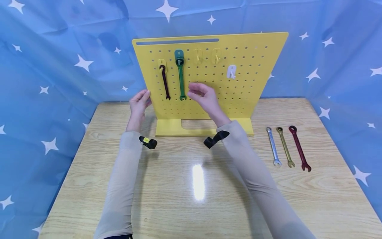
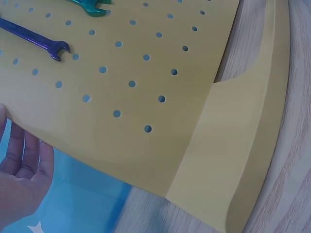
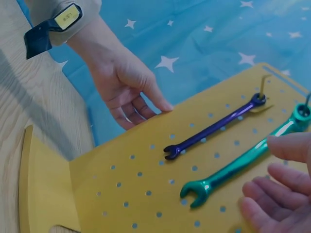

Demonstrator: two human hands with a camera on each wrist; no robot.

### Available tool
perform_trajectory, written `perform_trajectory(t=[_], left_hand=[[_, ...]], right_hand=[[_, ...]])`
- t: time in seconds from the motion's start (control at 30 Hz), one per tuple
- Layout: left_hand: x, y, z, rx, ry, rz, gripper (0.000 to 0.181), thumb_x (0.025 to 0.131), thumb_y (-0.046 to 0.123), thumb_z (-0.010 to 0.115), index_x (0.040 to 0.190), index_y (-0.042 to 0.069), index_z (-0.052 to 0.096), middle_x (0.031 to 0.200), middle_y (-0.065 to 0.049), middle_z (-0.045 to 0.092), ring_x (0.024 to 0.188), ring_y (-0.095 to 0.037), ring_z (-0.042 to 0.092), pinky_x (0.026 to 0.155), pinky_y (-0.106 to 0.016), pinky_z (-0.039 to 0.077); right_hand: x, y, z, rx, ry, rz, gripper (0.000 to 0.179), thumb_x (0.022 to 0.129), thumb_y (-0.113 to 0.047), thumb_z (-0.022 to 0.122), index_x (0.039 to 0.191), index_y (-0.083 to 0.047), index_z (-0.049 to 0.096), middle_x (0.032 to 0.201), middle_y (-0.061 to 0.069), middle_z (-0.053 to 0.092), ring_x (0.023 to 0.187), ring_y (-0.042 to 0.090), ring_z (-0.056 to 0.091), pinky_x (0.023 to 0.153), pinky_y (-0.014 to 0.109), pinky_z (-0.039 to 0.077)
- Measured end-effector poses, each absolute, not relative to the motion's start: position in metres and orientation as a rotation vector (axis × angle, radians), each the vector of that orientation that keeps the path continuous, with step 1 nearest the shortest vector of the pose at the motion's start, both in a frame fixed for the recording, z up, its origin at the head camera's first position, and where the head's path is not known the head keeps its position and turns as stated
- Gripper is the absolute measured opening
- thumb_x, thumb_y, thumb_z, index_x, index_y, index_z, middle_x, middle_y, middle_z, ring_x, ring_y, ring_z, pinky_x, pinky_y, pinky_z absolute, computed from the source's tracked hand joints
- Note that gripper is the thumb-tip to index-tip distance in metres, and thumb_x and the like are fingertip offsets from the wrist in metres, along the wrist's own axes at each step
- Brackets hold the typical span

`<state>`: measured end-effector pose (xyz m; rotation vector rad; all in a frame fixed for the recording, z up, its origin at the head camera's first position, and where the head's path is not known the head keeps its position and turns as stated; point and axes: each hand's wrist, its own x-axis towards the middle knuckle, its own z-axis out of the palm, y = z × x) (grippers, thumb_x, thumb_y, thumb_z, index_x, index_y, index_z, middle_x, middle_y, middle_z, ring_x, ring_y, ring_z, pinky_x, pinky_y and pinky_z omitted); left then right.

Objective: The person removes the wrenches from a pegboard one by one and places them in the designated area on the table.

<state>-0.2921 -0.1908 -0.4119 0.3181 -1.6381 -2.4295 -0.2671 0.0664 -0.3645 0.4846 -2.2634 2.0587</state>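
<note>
Hanging on the yellow pegboard (image 1: 244, 91), you have one green wrench (image 1: 181, 80) and one purple wrench (image 3: 214, 125) done, right hand (image 1: 206, 96) loose and empty alongside, left hand (image 1: 138, 105) pinching the board's edge; outstanding: three bare hooks (image 1: 231, 72) and, on the table (image 1: 167, 186), silver wrench (image 1: 273, 146), gold wrench (image 1: 285, 147), red wrench (image 1: 299, 148).

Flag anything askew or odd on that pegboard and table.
The white hook on the yellow pegboard looks slightly odd: it sits lower than the two empty yellow hooks beside it. Nothing looks spilled or damaged.
</note>
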Motion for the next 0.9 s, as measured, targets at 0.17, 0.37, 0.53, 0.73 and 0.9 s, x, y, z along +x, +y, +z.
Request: perform_trajectory(t=[0.17, 0.37, 0.53, 0.73, 0.9], left_hand=[[-0.292, -0.192, -0.412, 0.321, -1.644, -2.432, 0.011, 0.086, 0.008, 0.068, 0.078, 0.014, 0.071, 0.079, 0.0, 0.065, 0.072, -0.01, 0.061, 0.069, -0.021, 0.055], [-0.292, -0.191, -0.412, 0.324, -1.652, -2.41, 0.012, 0.086, 0.008, 0.068, 0.077, 0.015, 0.071, 0.078, 0.0, 0.065, 0.071, -0.011, 0.061, 0.068, -0.021, 0.055], [-0.292, -0.189, -0.412, 0.326, -1.657, -2.404, 0.012, 0.086, 0.007, 0.068, 0.077, 0.015, 0.071, 0.079, 0.0, 0.065, 0.072, -0.011, 0.061, 0.068, -0.022, 0.056], [-0.293, -0.188, -0.413, 0.328, -1.659, -2.395, 0.014, 0.086, 0.006, 0.067, 0.076, 0.015, 0.071, 0.078, 0.0, 0.065, 0.07, -0.01, 0.061, 0.068, -0.022, 0.056], [-0.294, -0.189, -0.413, 0.33, -1.653, -2.388, 0.015, 0.086, 0.006, 0.068, 0.075, 0.016, 0.071, 0.077, 0.0, 0.065, 0.07, -0.01, 0.061, 0.067, -0.022, 0.056]], right_hand=[[-0.271, 0.057, -0.358, 0.451, -2.254, 2.088, 0.036, 0.087, -0.004, 0.067, 0.12, 0.004, 0.057, 0.117, 0.017, 0.061, 0.104, 0.02, 0.058, 0.092, 0.026, 0.048], [-0.276, 0.05, -0.351, 0.413, -2.229, 2.121, 0.032, 0.088, -0.003, 0.065, 0.118, 0.004, 0.059, 0.115, 0.018, 0.062, 0.102, 0.02, 0.06, 0.091, 0.025, 0.048], [-0.279, 0.047, -0.349, 0.403, -2.242, 2.119, 0.031, 0.088, -0.004, 0.064, 0.118, 0.004, 0.059, 0.112, 0.018, 0.063, 0.1, 0.02, 0.06, 0.09, 0.025, 0.049], [-0.28, 0.041, -0.348, 0.371, -2.273, 2.12, 0.031, 0.089, -0.006, 0.065, 0.118, 0.003, 0.06, 0.112, 0.017, 0.063, 0.101, 0.021, 0.059, 0.088, 0.025, 0.049], [-0.28, 0.037, -0.347, 0.357, -2.279, 2.127, 0.03, 0.089, -0.007, 0.065, 0.118, 0.002, 0.061, 0.107, 0.013, 0.063, 0.096, 0.018, 0.058, 0.083, 0.023, 0.049]])
